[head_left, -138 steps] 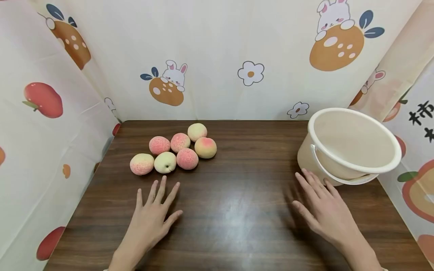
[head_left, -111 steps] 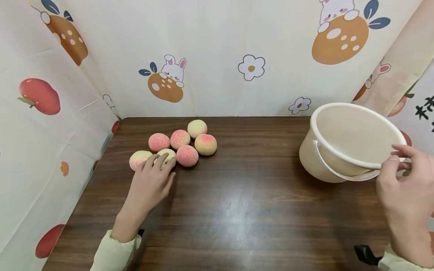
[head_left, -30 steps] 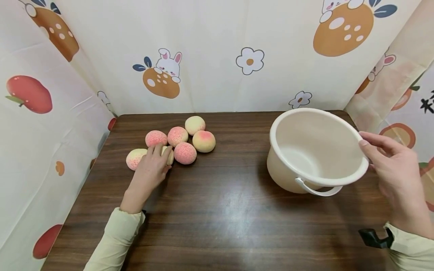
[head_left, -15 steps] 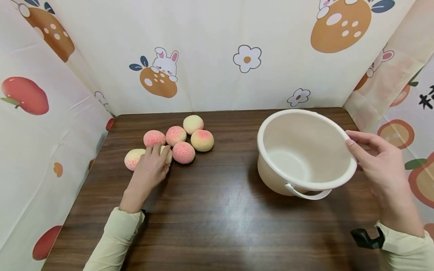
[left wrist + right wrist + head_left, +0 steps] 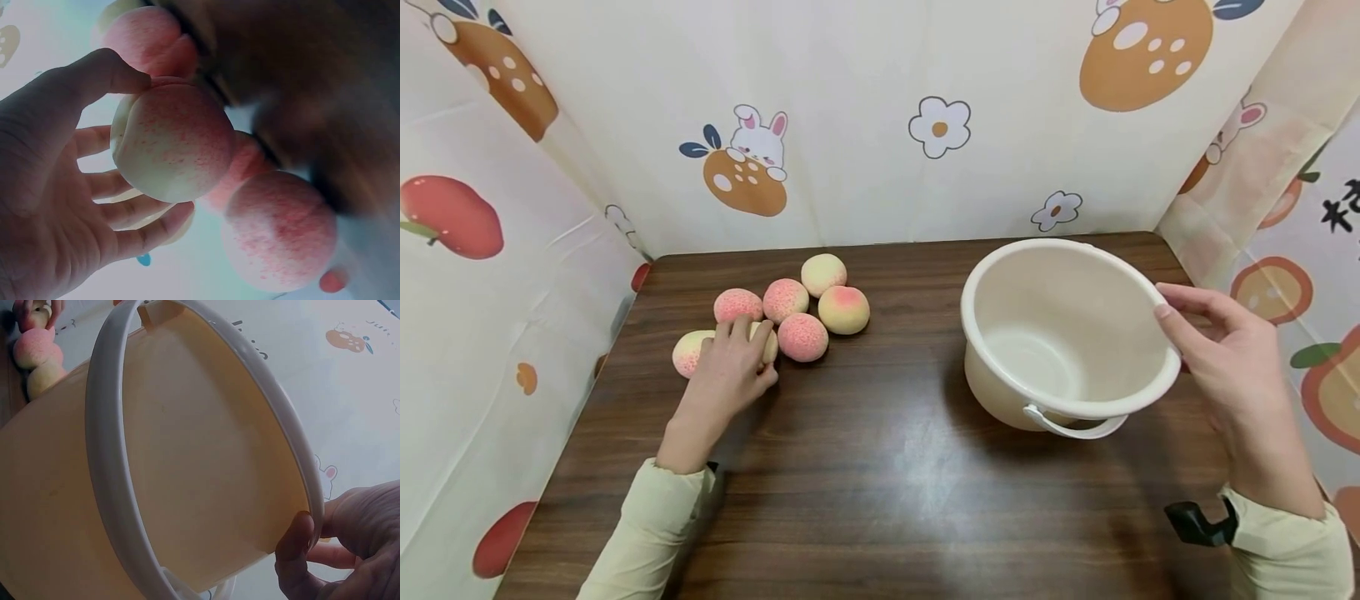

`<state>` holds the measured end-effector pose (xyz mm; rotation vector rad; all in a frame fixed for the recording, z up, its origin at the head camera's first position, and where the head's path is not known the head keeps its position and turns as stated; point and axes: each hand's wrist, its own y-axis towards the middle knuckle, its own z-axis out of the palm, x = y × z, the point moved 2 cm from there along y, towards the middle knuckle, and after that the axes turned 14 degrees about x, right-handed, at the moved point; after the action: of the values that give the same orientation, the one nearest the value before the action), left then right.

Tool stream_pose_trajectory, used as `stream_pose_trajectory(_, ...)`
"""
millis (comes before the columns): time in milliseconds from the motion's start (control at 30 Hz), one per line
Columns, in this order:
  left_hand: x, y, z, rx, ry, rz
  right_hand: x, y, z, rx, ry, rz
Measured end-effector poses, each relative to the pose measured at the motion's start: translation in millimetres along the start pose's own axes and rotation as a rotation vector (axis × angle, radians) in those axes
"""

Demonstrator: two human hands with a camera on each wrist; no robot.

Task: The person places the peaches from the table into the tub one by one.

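Note:
On the left of the table my left hand (image 5: 722, 375) grips a pale peach (image 5: 767, 345), its thumb and fingers curled around the fruit. The left wrist view shows this held peach (image 5: 175, 140) with a pink blush. Close about it lie several other peaches, such as a pink one (image 5: 802, 337) and a yellowish one (image 5: 844, 311). To the right, my right hand (image 5: 1236, 354) pinches the rim of a cream bucket (image 5: 1000, 392) between thumb and fingers. The bucket's inside holds nothing visible, and its white handle (image 5: 1078, 431) hangs down in front.
A dark wooden table (image 5: 880, 500) carries everything. A printed curtain (image 5: 865, 167) rises behind it, and more printed cloth hangs at both sides.
From spread over the table, my left hand has moved onto the pale peach and curled round it. My right hand has taken the bucket's rim, and the bucket has shifted left and turned.

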<state>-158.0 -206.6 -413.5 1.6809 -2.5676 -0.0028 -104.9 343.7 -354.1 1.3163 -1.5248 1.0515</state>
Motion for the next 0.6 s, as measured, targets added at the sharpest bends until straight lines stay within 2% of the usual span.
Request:
stream_pose_trajectory(133, -4.0, 1.0, -8.8, 0.022, 0.004, -0.013, 1, -1.1, 2, -0.008, 0.039, -0.024)
stream_pose_trajectory(267, -8.2, 2.3, -17.9, 0.038, -0.003, -0.019, 2, -1.9, 4, -0.015, 0.021, -0.020)
stream_pose_trajectory(467, -16.5, 5.9, -34.0, 0.009, -0.022, 0.018, 3, -2.2, 5, -0.013, 0.018, -0.019)
stream_pose_trajectory(600, -23.9, 10.0, -48.1, -0.007, -0.010, 0.046, 2, -1.8, 5, -0.010, -0.029, -0.015)
